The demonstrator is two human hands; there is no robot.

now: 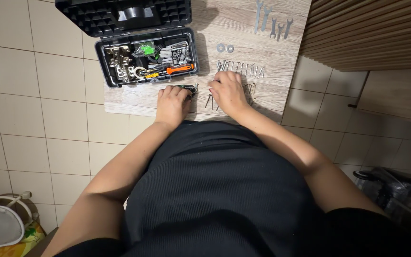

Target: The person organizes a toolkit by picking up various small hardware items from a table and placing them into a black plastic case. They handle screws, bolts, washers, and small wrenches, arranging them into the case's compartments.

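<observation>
At frame centre, the left hand (172, 102) grips a small dark tool (188, 89) below the open black toolbox (146, 56), while the right hand (228, 93) rests spread over loose nails (239, 68) on the wooden table (134, 101)

Small dark object (188, 89) under the left hand (172, 102), loose nails (212, 101) beside the right hand (228, 93)

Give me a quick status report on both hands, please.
Left hand closed over a small dark tool. Right hand flat on loose nails. Open toolbox just beyond; nothing in the way.
</observation>
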